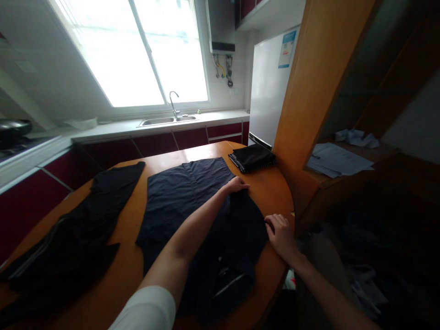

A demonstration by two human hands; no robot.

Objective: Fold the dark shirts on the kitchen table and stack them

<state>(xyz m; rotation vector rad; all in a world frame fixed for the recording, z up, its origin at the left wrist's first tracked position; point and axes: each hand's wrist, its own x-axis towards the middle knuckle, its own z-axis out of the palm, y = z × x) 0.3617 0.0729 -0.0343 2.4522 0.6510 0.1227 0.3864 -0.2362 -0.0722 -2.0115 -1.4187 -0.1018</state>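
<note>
A dark navy shirt (pixel 182 188) lies spread flat on the wooden table (pixel 280 190), its collar end nearest me. My left hand (pixel 238 184) reaches across it, fingers closed on the cloth along the right side. Closer to me, my right hand (pixel 280 233) pinches the shirt's edge at a right-hand corner between thumb and fingers. My left forearm hides part of the shirt's middle. Just beyond my left hand sits a folded stack of black clothing (pixel 253 157).
Another black garment (pixel 92 215) is laid out at the table's left. Behind the table run a counter with a sink (pixel 158 121) and a faucet. A white refrigerator (pixel 270 87) and a wooden cabinet (pixel 319 59) with papers (pixel 335 158) stand to the right.
</note>
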